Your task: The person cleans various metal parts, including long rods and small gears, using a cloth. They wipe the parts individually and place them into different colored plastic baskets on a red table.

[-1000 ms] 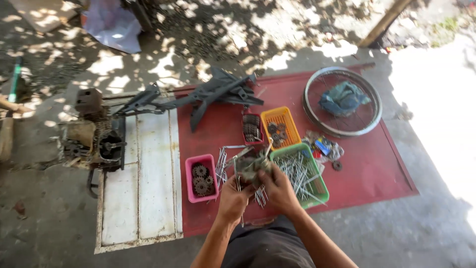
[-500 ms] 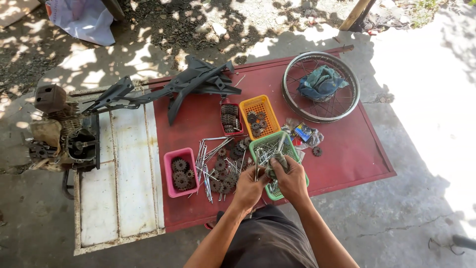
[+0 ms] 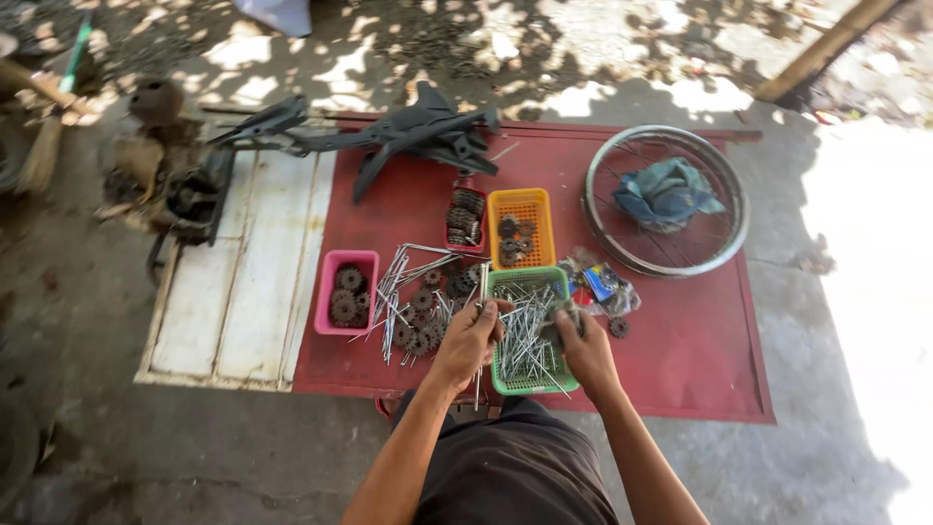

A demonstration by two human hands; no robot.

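Centrally, the left hand (image 3: 469,340) is closed around a thin metal spoke (image 3: 482,292) at the left edge of the green mesh basket (image 3: 505,282); the right hand (image 3: 581,345) pinches a small dark part over the basket's right rim, which is heaped with bright, straight spokes. Rusty toothed sprockets (image 3: 428,301) lie just left on the red panel (image 3: 680,340), whose right half lies bare beneath the spoked wheel rim (image 3: 622,248).

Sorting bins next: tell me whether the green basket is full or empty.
Partly full: the green basket holds a loose heap of thin metal spokes.
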